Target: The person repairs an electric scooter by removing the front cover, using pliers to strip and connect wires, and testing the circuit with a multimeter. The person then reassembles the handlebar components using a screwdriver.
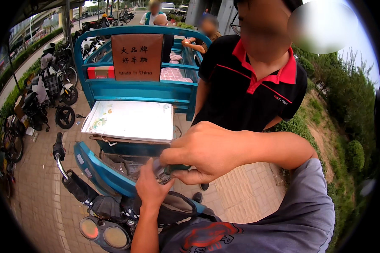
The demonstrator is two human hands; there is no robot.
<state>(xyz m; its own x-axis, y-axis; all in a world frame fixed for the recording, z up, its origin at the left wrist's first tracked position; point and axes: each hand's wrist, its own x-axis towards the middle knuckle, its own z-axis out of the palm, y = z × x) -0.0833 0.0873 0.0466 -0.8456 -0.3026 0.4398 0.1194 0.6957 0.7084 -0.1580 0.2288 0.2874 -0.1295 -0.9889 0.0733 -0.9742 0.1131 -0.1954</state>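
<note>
My left hand [151, 183] reaches up from the lower edge, its thumb and fingers curled toward a small clear, greyish object [159, 172] that looks like thin plastic. Across from the right comes my right hand [204, 149], its fingers bent in a pinch beside the same object. What lies between the right fingertips is mostly hidden, and I cannot make out its kind. Both hands are held close together over the open front part of a blue cargo tricycle [99, 168]. A white board [131, 120] lies on the tricycle's seat box beyond them.
The tricycle's handlebar [61, 158] juts up at left, with two round lamps [103, 233] below. A person in a black shirt with a red collar [257, 80] stands close on the far right. Parked scooters [42, 99] line the left. Bushes [337, 109] border the right.
</note>
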